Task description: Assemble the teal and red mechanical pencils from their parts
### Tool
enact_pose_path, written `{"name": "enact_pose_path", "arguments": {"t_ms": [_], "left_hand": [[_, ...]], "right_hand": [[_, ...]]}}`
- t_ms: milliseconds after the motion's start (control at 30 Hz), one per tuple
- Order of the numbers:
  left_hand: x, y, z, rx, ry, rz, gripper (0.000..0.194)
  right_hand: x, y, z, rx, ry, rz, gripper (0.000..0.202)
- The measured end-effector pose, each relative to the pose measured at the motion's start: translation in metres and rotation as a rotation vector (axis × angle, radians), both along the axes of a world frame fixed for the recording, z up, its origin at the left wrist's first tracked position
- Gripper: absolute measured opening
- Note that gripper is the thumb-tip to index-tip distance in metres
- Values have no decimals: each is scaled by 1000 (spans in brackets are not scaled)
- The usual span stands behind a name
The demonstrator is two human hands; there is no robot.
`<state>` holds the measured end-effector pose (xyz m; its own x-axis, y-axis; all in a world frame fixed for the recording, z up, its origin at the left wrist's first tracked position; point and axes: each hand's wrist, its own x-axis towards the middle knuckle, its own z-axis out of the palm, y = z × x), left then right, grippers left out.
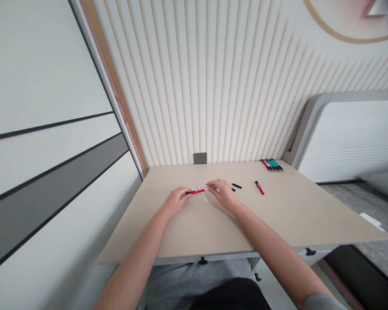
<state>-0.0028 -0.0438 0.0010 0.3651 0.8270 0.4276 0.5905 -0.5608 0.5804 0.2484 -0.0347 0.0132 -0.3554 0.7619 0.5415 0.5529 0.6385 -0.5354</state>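
Observation:
Above the middle of the desk my left hand (177, 201) is closed around a red pen barrel (198, 191) with a dark part near the fingers. My right hand (223, 193) pinches a thin, pale, refill-like stick (209, 187) at the barrel's right end. Whether the stick sits inside the barrel is too small to tell. Just under the barrel, a slim white stick (204, 198) lies on the desk. Two black pen caps (237, 186) rest beside my right hand, one partly hidden by it. Farther right lies a red pen (260, 188) with a black end.
A row of several red and teal pens (272, 165) lies at the desk's back right corner. The beige desk (187, 232) meets a ribbed wall with a dark socket (200, 158). A white cabinet stands left; a bed headboard (352, 137) is at right.

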Motion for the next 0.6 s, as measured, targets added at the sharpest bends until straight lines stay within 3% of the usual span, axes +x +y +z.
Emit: {"name": "enact_pose_path", "arguments": {"t_ms": [333, 500, 600], "left_hand": [[-1, 2, 4, 151, 56, 108, 15], [-5, 5, 1, 196, 42, 180, 14], [-6, 7, 1, 210, 17, 243, 14]], "right_hand": [[-5, -2, -2, -5, -37, 7, 28], [9, 9, -7, 39, -24, -260, 28], [20, 15, -11, 5, -133, -347, 26]]}}
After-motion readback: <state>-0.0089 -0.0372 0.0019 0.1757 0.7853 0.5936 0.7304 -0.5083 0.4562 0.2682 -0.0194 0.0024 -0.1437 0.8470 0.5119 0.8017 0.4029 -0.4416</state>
